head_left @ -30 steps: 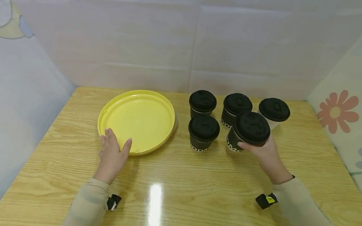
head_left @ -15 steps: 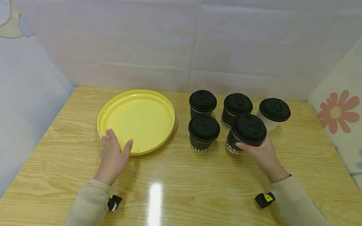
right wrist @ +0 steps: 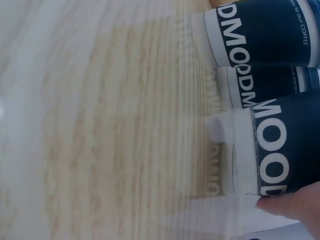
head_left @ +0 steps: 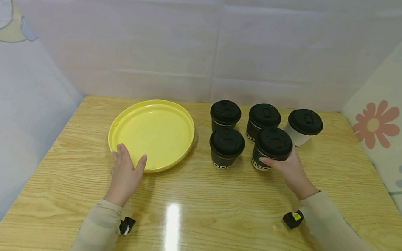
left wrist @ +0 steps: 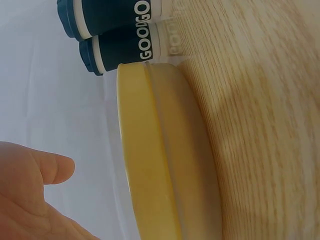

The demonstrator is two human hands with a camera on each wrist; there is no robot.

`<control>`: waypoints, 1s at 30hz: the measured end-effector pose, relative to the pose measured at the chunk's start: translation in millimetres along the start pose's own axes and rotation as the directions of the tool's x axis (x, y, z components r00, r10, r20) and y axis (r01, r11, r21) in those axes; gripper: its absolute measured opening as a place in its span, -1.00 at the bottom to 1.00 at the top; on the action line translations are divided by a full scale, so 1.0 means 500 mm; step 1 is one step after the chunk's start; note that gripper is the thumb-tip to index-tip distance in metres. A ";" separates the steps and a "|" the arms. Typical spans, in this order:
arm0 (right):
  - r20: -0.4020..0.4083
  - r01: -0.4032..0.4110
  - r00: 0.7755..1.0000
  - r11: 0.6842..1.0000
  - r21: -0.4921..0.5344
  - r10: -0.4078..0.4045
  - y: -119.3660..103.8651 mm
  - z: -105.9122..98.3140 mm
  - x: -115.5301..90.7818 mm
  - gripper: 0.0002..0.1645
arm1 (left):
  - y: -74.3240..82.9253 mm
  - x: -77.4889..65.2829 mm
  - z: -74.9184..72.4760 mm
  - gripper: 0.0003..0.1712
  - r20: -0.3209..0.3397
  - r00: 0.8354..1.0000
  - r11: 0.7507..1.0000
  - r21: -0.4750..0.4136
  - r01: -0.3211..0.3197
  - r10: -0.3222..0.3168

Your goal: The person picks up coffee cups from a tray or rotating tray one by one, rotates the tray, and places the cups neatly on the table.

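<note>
My right hand [head_left: 292,170] grips a black paper coffee cup [head_left: 273,144] with a black lid and white lettering, thumb on its near side. The cup is nearly upright at the front of a group of lidded cups; whether its base touches the table I cannot tell. To its left stands another black cup [head_left: 226,146]. Behind are two more black cups, one at the back left [head_left: 225,114] and one in the middle [head_left: 263,119]. A white cup [head_left: 297,135] stands back right. My left hand [head_left: 126,175], fingers extended, is at the near-left rim of a round yellow tray [head_left: 176,163].
The wooden table [head_left: 210,221] carries everything and ends at a pale back wall [head_left: 211,50]. Printed side panels with a star and flowers border it. Each wrist wears a small black device, one by the left sleeve [head_left: 127,226] and one by the right [head_left: 293,219].
My right hand has shifted slightly left with the cup, which now stands straighter and reveals more of the white cup behind. My left hand and the tray have hardly moved.
</note>
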State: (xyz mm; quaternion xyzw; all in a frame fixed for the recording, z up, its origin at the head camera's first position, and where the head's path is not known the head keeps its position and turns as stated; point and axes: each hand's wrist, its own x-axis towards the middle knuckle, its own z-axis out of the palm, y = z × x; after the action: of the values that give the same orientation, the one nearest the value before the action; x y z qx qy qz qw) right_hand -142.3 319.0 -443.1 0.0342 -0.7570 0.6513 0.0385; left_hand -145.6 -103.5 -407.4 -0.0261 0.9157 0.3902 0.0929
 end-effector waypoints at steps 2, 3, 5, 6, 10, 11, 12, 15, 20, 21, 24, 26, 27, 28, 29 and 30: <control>-0.002 -0.020 1.000 1.000 -0.019 0.020 0.003 0.000 0.001 -0.13 | 0.000 0.000 0.000 -0.01 0.000 1.000 1.000 -0.002 0.001 -0.001; -0.001 -0.028 1.000 0.999 -0.025 0.028 0.004 -0.001 0.002 -0.11 | 0.001 -0.001 -0.001 -0.01 0.000 1.000 1.000 -0.003 0.001 -0.001; -0.002 -0.041 0.999 0.999 -0.029 0.041 0.007 -0.002 0.004 -0.10 | 0.001 -0.001 -0.001 -0.01 0.001 1.000 1.000 -0.003 0.003 -0.003; -0.003 -0.044 0.999 0.999 -0.029 0.044 0.008 -0.002 0.004 -0.10 | 0.002 -0.001 -0.001 -0.01 0.001 1.000 1.000 -0.001 0.003 -0.003; 0.001 -0.034 0.999 0.999 -0.015 0.034 0.014 -0.004 0.006 -0.13 | 0.005 -0.002 -0.001 -0.02 0.000 1.000 1.000 0.006 0.000 0.000; 0.004 -0.027 1.000 1.000 -0.010 0.027 0.016 -0.004 0.007 -0.14 | 0.005 -0.002 -0.001 -0.02 0.000 1.000 1.000 0.007 -0.001 0.001; 0.009 -0.018 1.000 1.000 -0.003 0.018 0.018 -0.004 0.007 -0.15 | 0.006 -0.002 -0.001 -0.02 0.001 1.000 1.000 0.007 -0.001 0.001; 0.022 0.010 1.000 1.000 0.027 -0.011 0.023 -0.006 0.007 -0.18 | 0.007 -0.001 0.000 -0.03 0.006 1.000 1.000 0.004 -0.007 0.007; 0.037 0.040 0.998 0.997 0.060 -0.042 0.028 -0.007 0.008 -0.20 | 0.006 0.001 0.002 -0.03 0.012 1.000 1.000 0.000 -0.009 0.009; 0.037 0.041 0.998 0.997 0.059 -0.043 0.028 -0.007 0.009 -0.20 | 0.006 0.001 0.002 -0.03 0.011 1.000 1.000 0.000 -0.009 0.009; 0.029 0.035 0.999 0.998 0.043 -0.036 0.028 -0.006 0.010 -0.20 | 0.005 0.003 0.004 -0.02 0.012 1.000 1.000 -0.001 -0.010 0.010; 0.021 0.025 0.999 0.999 0.031 -0.025 0.026 -0.004 0.011 -0.20 | 0.005 0.004 0.005 -0.02 0.013 1.000 1.000 -0.001 -0.011 0.011; 0.016 0.018 1.000 1.000 0.024 -0.019 0.025 -0.004 0.011 -0.20 | 0.005 0.004 0.005 -0.02 0.011 1.000 1.000 -0.001 -0.013 0.013; 0.012 0.012 1.000 1.000 0.018 -0.013 0.024 -0.003 0.011 -0.21 | 0.005 0.004 0.005 -0.02 0.011 1.000 1.000 -0.002 -0.012 0.012; 0.008 0.007 1.000 1.000 0.019 -0.007 0.023 -0.002 0.011 -0.21 | 0.006 0.004 0.005 -0.02 0.012 1.000 1.000 -0.002 -0.011 0.011; 0.005 0.004 1.000 1.000 0.018 -0.004 0.023 -0.001 0.011 -0.20 | 0.006 0.004 0.006 -0.03 0.013 1.000 1.000 -0.002 -0.010 0.010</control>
State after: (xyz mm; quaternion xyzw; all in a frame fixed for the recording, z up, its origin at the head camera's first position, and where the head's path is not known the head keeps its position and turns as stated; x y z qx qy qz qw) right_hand -148.9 321.5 -453.6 0.0374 -0.7511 0.6581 0.0376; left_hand -147.6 -99.3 -407.6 -0.0190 0.9148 0.3917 0.0966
